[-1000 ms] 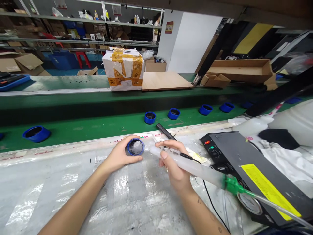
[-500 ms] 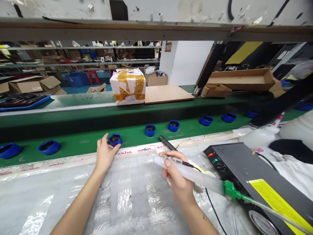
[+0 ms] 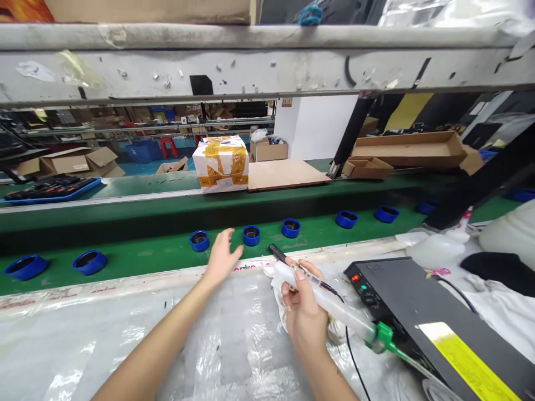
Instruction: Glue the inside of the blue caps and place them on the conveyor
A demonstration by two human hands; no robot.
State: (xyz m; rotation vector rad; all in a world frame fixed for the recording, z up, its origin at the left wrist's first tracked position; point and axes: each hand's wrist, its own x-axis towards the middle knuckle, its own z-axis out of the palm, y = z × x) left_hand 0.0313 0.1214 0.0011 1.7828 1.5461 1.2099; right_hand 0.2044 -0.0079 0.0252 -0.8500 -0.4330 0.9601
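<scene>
My left hand [image 3: 224, 256] is open over the near edge of the green conveyor belt, fingers spread and holding nothing. Just right of its fingertips stands a round blue cup-like part [image 3: 251, 235] with a dark inside; a matching blue part [image 3: 199, 240] stands to its left. Fingers of my right hand [image 3: 305, 303] are wrapped round a translucent glue-dispensing syringe [image 3: 346, 313] with a green cap [image 3: 381, 337] and air hose at its back end. A small switch with a black cable lies along the barrel. The syringe's tip points up and left.
Several more blue parts [image 3: 291, 228] stand in a row along the belt [image 3: 150, 259]. A dark dispenser box [image 3: 418, 301] with lit indicators sits at right. Plastic film [image 3: 217, 334] covers the bench. Overhead runs a white beam [image 3: 267, 72]; a taped carton [image 3: 221, 165] stands behind.
My left hand has let go of one blue part and moved right toward another. The syringe stays in my right hand. The view has tilted up.
</scene>
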